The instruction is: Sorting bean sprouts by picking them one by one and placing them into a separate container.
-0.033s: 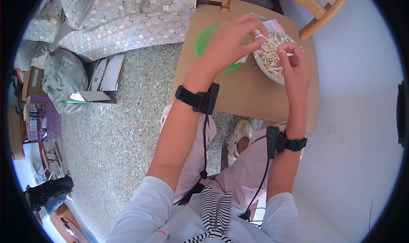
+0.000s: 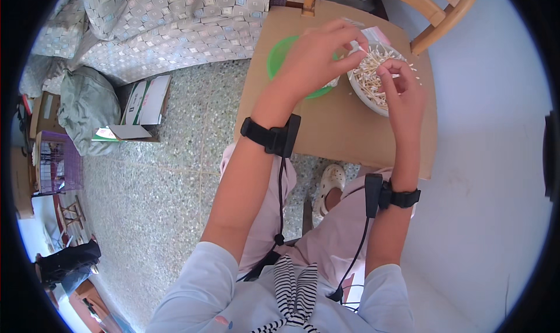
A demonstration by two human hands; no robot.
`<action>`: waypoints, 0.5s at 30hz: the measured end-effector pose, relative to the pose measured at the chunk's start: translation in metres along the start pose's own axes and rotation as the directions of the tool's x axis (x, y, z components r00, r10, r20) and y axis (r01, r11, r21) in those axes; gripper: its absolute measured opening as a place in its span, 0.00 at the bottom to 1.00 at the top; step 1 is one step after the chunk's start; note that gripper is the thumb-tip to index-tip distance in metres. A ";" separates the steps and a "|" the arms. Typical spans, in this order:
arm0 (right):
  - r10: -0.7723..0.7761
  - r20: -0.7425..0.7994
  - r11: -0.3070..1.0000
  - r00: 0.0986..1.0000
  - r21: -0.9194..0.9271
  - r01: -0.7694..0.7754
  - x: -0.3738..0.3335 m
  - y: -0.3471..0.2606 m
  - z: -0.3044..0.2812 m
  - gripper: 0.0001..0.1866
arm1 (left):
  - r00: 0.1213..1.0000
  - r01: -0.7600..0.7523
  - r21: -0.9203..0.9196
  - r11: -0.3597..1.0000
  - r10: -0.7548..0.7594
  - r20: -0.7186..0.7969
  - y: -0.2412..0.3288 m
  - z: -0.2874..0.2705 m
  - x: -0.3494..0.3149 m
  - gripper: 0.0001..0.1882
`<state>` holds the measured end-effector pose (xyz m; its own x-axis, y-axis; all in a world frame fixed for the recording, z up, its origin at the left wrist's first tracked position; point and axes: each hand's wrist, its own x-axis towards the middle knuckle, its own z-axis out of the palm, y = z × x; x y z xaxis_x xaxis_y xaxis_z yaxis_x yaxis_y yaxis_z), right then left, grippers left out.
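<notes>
A white bowl (image 2: 354, 91) heaped with loose cotton swabs (image 2: 366, 79) stands on a cardboard sheet (image 2: 344, 134). Over the bowl's left edge, my left hand (image 2: 318, 56) is closed in a pinch, a thin cotton swab at its fingertips. My right hand (image 2: 404, 91) is over the right side of the bowl, thumb and index finger pressed together. What lies between those right fingers blends into the swabs behind. Partly covered by my left hand and wrist is a green bowl (image 2: 277, 58), with some white swab tips visible at its right side.
A pink and white packet (image 2: 380, 36) lies behind the white bowl. The wooden chair back (image 2: 420, 12) rises at the far right, beside a pale wall (image 2: 484, 140). Left of the cardboard are a patterned cloth (image 2: 181, 29), a grey-green bag (image 2: 90, 108) and an opened carton (image 2: 146, 102).
My left fingertips have shifted very slightly to the right over the bowl. My right fingers have moved only a little.
</notes>
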<state>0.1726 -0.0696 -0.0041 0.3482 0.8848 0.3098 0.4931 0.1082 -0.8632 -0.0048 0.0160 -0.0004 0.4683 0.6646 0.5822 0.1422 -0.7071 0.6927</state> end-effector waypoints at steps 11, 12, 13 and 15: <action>-0.100 0.235 0.993 0.967 -0.039 0.112 -0.007 -0.002 0.003 0.11 | 0.998 -0.047 -0.169 0.985 0.055 0.040 0.014 0.010 0.001 0.08; -0.100 0.235 0.993 0.967 -0.039 0.112 -0.006 -0.002 0.003 0.11 | 0.998 -0.047 -0.169 0.985 0.055 0.040 0.012 0.010 0.000 0.08; -0.113 0.209 0.991 0.971 -0.050 0.126 -0.005 -0.003 0.003 0.11 | 0.999 -0.046 -0.163 0.986 0.049 0.013 0.010 0.010 0.000 0.08; -0.125 0.183 0.988 0.975 -0.062 0.139 -0.003 -0.003 0.003 0.10 | 0.999 -0.045 -0.158 0.986 0.043 -0.015 0.009 0.009 -0.001 0.07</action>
<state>0.1680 -0.0714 -0.0039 0.1316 0.9322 0.3371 0.5848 0.2016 -0.7857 0.0035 0.0071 0.0016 0.4611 0.6370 0.6178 -0.0183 -0.6892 0.7243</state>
